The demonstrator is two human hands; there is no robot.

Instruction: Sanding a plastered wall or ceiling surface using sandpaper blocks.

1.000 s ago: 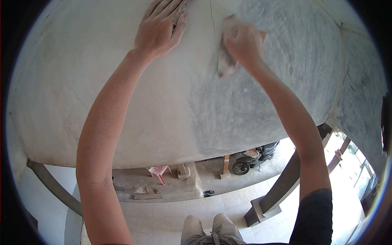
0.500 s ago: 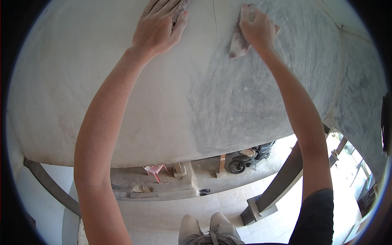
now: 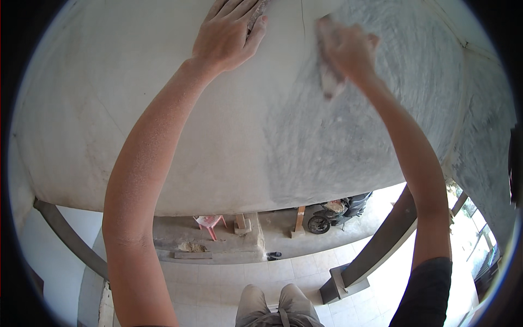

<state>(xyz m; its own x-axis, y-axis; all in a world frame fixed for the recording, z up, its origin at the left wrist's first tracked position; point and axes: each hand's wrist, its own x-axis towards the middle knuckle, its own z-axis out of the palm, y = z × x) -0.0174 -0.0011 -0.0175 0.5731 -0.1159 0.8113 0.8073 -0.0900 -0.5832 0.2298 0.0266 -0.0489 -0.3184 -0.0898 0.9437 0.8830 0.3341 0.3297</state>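
Observation:
Overhead, a broad plaster surface (image 3: 207, 152) is pale on the left and smeared grey on the right. My left hand (image 3: 231, 38) lies against the pale part, fingers extended. Between its thumb and fingers shows a dusty, mottled strip (image 3: 256, 16), mostly covered by the hand. My right hand (image 3: 353, 52), blurred by motion, grips a dusty, whitish-brown pad (image 3: 330, 79) against the edge of the grey smear. The pad's exact kind cannot be made out. A thin dark crack (image 3: 303, 19) runs between the two hands.
Far below lie a tiled floor (image 3: 218, 278), a red plastic chair (image 3: 210, 223) and a parked motorcycle (image 3: 332, 215). A dark beam or post (image 3: 376, 250) rises at the right, another curved beam (image 3: 71, 237) at the left. A second grey wall (image 3: 485, 125) meets the surface at the right.
My right hand and its pad have slid lower and slightly left across the plaster. The whole view has shifted a little; my left hand keeps its place on the surface.

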